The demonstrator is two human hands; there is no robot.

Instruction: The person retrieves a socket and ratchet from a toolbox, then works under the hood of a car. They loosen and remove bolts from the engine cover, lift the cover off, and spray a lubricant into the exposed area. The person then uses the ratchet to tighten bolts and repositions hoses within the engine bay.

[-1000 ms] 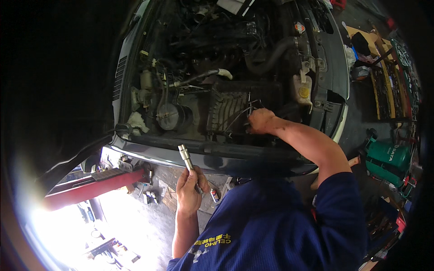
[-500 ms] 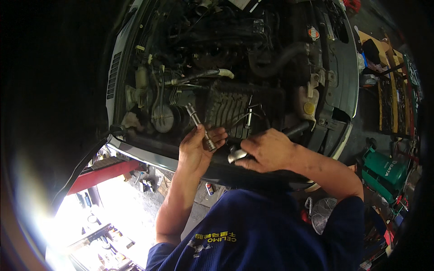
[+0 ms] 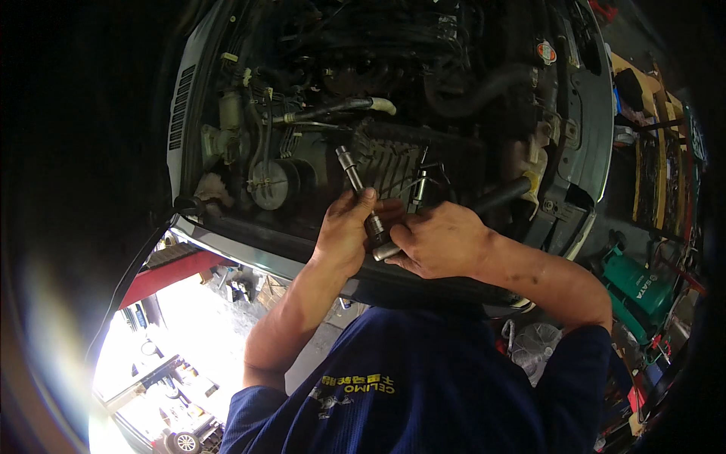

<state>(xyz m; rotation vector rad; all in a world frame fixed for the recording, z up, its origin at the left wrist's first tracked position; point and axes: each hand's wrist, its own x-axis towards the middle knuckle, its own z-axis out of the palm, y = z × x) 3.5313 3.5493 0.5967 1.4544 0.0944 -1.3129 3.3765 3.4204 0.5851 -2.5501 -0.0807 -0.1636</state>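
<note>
My left hand [image 3: 342,236] is closed round a silver socket extension bar [image 3: 350,169], its wider end slanting up and away to the left. The bar's lower end meets the silver head of a ratchet [image 3: 385,251], which my right hand [image 3: 448,242] grips from the right. Whether the two are locked together I cannot tell. Most of the ratchet is hidden in my right hand. Just beyond my hands, another bright metal tool [image 3: 420,186] with a cylindrical part lies on the ribbed black air filter box [image 3: 389,163].
The open engine bay surrounds my hands, with hoses [image 3: 344,110], a round canister [image 3: 270,185] and a coolant tank [image 3: 532,181]. A red beam [image 3: 170,274] stands at lower left, a green machine [image 3: 639,287] and a fan [image 3: 535,348] at right.
My hands have come together. The ratchet head, which was apart from the extension bar, now meets its lower end, and the bar has shifted right.
</note>
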